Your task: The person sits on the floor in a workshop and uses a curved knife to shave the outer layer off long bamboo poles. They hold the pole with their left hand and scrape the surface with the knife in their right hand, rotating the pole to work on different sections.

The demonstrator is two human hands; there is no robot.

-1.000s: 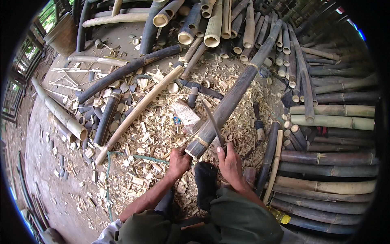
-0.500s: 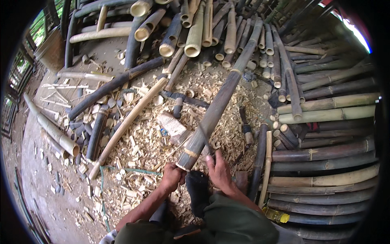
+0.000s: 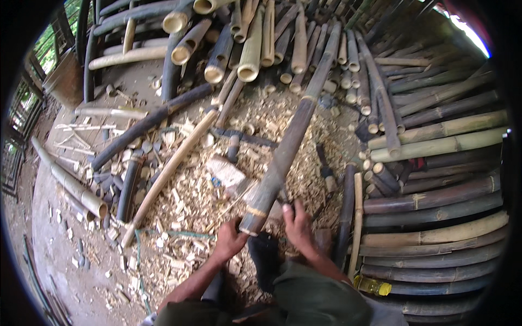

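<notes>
A long dark bamboo pole (image 3: 280, 163) slants from the stacked bamboo at the back down to my feet, its pale joint ring close to the near end. My left hand (image 3: 230, 239) is closed around that near end from the left side. In my right hand (image 3: 298, 225), closed on its handle, is a knife (image 3: 283, 194) with a dark blade, held against or just beside the pole's right side. Most of the blade is hard to make out. A dark-covered foot (image 3: 264, 259) is under the pole's end, between my hands.
Wood chips and shavings (image 3: 190, 190) cover the ground around a pale block (image 3: 227, 173). A light pole (image 3: 174, 168) and dark bamboo pieces lie to the left. Stacked bamboo (image 3: 435, 201) fills the right side, and a yellow-capped bottle (image 3: 372, 285) lies near my right leg.
The knife blade, earlier seen lying along the pole's right side, now shows only as a short dark piece by my right hand. My left hand stays at the pole's end.
</notes>
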